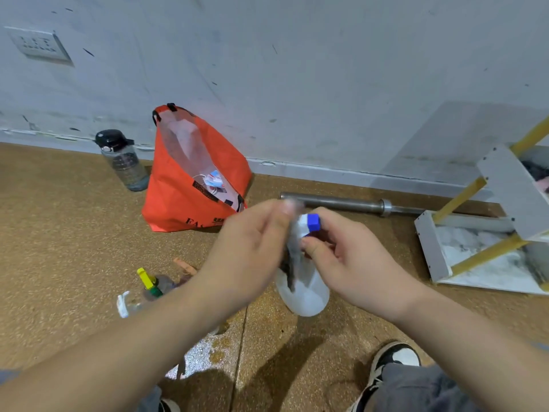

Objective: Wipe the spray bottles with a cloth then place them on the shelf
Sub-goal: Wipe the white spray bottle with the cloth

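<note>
A white spray bottle point(306, 288) with a blue nozzle tip hangs above the floor in the middle of the view. My right hand point(341, 257) grips its head just below the blue tip. My left hand point(252, 248) pinches a grey cloth point(289, 257) against the bottle's neck; the cloth is blurred. On the floor to the left lie two more spray bottles, one with a yellow and green head point(148, 281), one with a white head point(124, 304), partly hidden by my left forearm. The white shelf point(505, 185) with yellow rails stands at the right.
An orange bag point(184, 197) leans open against the wall, with a clear water bottle point(124, 162) to its left. A steel bar point(350, 203) lies along the wall base. My shoe point(389, 367) is at the lower right. A wet patch point(205, 352) marks the floor.
</note>
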`<action>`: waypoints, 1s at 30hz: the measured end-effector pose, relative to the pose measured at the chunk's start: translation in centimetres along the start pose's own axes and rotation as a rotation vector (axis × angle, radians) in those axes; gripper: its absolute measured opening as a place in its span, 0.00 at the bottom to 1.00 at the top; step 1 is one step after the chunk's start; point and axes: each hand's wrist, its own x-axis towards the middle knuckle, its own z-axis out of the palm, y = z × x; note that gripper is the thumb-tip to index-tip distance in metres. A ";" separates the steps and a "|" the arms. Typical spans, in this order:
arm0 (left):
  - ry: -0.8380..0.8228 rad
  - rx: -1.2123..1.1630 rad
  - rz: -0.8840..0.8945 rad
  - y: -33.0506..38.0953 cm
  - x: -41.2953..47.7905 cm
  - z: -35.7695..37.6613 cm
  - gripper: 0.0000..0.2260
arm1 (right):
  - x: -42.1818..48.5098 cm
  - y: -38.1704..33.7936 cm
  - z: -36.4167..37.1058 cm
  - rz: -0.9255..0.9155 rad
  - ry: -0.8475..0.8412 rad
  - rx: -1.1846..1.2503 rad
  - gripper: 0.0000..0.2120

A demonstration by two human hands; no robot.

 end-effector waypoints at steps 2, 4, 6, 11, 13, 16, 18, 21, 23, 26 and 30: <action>-0.008 0.326 0.308 -0.5 -0.6 0.1 0.13 | -0.4 0.0 0.4 -0.025 -0.010 -0.069 0.03; -0.047 0.350 0.373 -1.0 -0.2 -0.4 0.14 | -0.8 0.0 0.8 -0.027 0.004 -0.058 0.04; -0.061 0.112 0.184 -1.2 0.5 -1.1 0.17 | -0.8 -0.3 0.8 0.024 0.046 0.041 0.04; -0.026 -0.223 -0.436 -2.4 1.0 -0.8 0.22 | 0.6 -0.7 -0.4 0.216 0.159 0.347 0.11; 0.037 -0.201 -0.339 -1.8 0.7 -0.3 0.22 | 0.9 -0.5 -0.4 0.242 0.149 0.403 0.11; 0.094 0.031 0.038 -0.6 0.3 0.3 0.17 | 0.8 -0.5 0.2 0.213 0.068 0.376 0.10; 0.050 0.322 0.311 -0.1 0.6 0.2 0.15 | 0.4 -0.7 0.8 0.155 0.030 0.362 0.08; -0.146 0.476 0.448 -0.6 1.5 -1.1 0.16 | 0.0 -0.8 1.4 0.156 0.030 0.443 0.06; -0.196 0.302 0.312 -1.2 2.1 -2.0 0.16 | 0.1 -1.1 1.1 0.218 0.085 0.493 0.08; -0.159 0.089 0.074 -1.9 2.2 -2.4 0.13 | 0.5 -1.2 0.3 0.271 0.165 0.479 0.10; -0.162 0.132 0.070 -2.3 1.0 -1.5 0.13 | 0.5 -0.7 -0.2 0.277 0.144 0.414 0.08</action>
